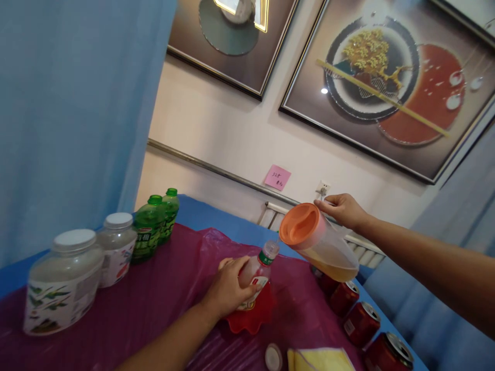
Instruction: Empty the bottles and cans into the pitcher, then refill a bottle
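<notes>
My left hand (231, 288) is wrapped round a clear plastic bottle (258, 273) with a green neck band and a white label. The bottle stands uncapped over a red scalloped dish (247, 320). On the right, my right hand (342, 210) grips the handle of a translucent pitcher (332, 250) with an orange lid (299, 225). The pitcher is tilted left, its spout close to the bottle mouth, with yellowish liquid lying along its lower side. A thin stream seems to show at the bottle mouth, too small to be sure.
Two white-lidded jars (64, 283) and two green bottles (149, 229) stand on the left of the purple sheet (162, 304). Several red cans (361, 323) line the right edge. A round lid (273, 357) and yellow cloth (320, 359) lie in front.
</notes>
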Demonstrator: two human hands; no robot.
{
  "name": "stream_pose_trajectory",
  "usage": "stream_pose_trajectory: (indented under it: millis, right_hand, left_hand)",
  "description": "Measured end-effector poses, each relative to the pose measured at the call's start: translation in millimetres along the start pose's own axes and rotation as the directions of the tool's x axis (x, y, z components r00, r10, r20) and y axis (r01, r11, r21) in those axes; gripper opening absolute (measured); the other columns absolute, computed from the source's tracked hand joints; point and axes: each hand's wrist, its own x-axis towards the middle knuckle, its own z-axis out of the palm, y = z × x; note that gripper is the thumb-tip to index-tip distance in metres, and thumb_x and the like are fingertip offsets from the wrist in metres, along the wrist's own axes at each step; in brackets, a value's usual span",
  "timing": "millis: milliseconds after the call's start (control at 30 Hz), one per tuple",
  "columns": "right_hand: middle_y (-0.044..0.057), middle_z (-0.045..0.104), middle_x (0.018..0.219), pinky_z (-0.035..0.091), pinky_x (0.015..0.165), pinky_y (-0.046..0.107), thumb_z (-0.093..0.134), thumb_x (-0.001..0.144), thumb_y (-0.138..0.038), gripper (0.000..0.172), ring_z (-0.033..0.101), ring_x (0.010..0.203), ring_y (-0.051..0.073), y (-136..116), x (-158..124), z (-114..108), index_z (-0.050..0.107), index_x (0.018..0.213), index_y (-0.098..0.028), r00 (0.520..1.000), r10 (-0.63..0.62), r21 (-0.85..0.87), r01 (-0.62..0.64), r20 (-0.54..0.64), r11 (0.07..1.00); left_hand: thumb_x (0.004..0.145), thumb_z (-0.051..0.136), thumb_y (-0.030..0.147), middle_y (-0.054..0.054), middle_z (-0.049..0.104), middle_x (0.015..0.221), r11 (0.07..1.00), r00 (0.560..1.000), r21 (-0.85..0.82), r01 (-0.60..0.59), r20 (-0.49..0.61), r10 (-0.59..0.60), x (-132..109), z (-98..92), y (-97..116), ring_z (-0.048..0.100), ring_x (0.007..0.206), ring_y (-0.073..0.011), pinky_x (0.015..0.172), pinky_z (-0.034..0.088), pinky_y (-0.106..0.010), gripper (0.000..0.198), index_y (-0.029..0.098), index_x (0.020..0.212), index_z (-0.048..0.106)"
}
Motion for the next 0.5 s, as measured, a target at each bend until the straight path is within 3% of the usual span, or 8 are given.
stream_pose_trajectory:
  millis: [500]
  right_hand:
    - [-0.007,0.021,0.049,0.016,0.045,0.026,0.058,0.073,-0.073,0.062,0.022,0.047,0.008,1.2,-0.6,-0.9,0.026,0.051,-0.025,1.0,-0.01,0.003,0.01,0.024,1.0]
  left_hand:
    - [0.066,0.082,0.039,-0.008,0.073,0.121,1.0,1.0,-0.01,0.003,0.008,-0.003,0.1,1.6,-1.1,0.061,0.116,-0.0319,0.108,0.042,-0.049,0.062,0.023,0.124,0.065]
